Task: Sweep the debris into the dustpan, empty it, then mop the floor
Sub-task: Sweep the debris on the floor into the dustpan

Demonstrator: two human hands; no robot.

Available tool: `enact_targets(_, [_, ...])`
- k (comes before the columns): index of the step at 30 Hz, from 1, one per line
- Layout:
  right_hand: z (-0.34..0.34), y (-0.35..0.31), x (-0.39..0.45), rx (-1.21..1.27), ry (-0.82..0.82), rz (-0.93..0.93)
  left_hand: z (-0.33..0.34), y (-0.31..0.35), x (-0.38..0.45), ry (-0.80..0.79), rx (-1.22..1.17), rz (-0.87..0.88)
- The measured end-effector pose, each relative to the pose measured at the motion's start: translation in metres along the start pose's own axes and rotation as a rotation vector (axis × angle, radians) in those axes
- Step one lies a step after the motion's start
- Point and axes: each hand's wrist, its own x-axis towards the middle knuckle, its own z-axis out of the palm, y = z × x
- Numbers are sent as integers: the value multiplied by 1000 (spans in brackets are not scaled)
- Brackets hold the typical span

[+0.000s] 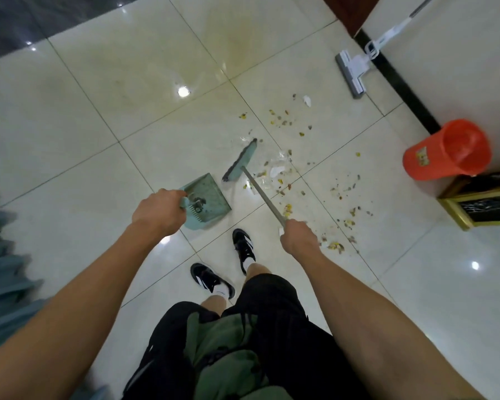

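My left hand (159,212) grips the handle of a pale green dustpan (207,194) that rests on the tiled floor, its open mouth facing away from me. My right hand (298,235) grips the grey handle of a green broom (241,161); the broom head lies on the floor just beyond the dustpan's right side. Debris (289,180), made of yellow and brown crumbs, bits of white paper and clear wrapping, is scattered to the right of the broom head and along the handle. A white flat mop (352,73) leans against the wall at the upper right.
An orange bucket (448,151) stands by the wall at right, next to a black and gold stand (485,203). A yellowish stain (240,44) marks the tiles farther ahead. My feet in black shoes (243,246) stand just behind the dustpan. Blue-grey fabric (3,255) lies at the left edge.
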Motion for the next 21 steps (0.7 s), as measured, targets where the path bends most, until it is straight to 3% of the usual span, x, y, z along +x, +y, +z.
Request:
enact_targets(11, [-33, -55, 38, 9, 31, -113, -26, -29, 12, 30, -6, -49])
enact_targets(21, [-111, -113, 140, 62, -6, -174, -83, -18, 98, 5, 23, -135])
